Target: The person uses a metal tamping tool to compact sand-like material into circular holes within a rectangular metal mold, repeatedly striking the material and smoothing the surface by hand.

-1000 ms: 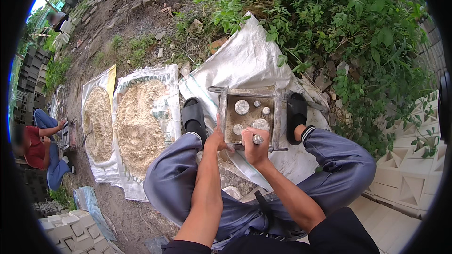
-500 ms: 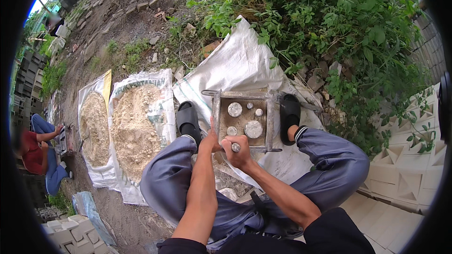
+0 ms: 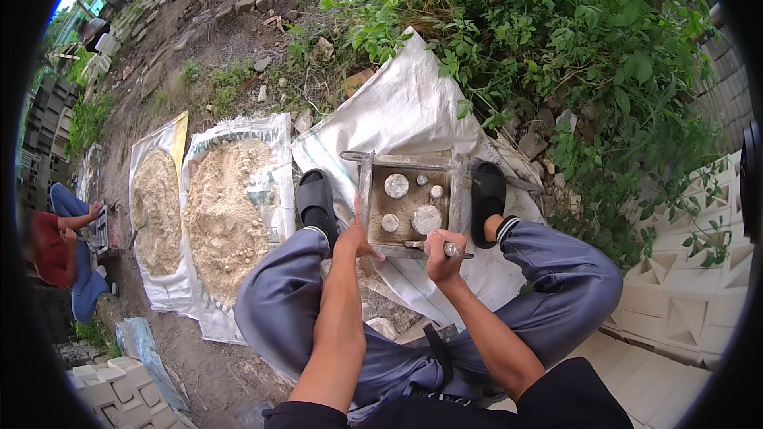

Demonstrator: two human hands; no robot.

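Between my feet stands a square wooden mould frame [image 3: 365, 190] with grey, caked sides. Inside it, several round pale discs of different sizes, such as a large disc [image 3: 427, 220] and a smaller disc [image 3: 396, 185], sit in a sandy bed. My left hand [image 3: 355, 239] lies against the frame's near left corner, fingers stretched along the left side and thumb apart. Closed in a fist, my right hand [image 3: 445, 257] is at the near right edge, gripping a short-handled tool [image 3: 452, 250] with a rounded grey end. Its working end is mostly hidden by the fist.
A white woven sack [image 3: 405, 103] is spread under the frame. On the left lie two opened sacks of pale sandy powder [image 3: 226, 214]. Patterned pale blocks [image 3: 683, 294] are stacked at the right, leafy plants [image 3: 548, 39] grow beyond, and a person in red [image 3: 52, 250] sits far left.
My right hand has moved right along the frame's near side with the tool, from beside my left hand to the near right part. My left hand stays at the left corner.
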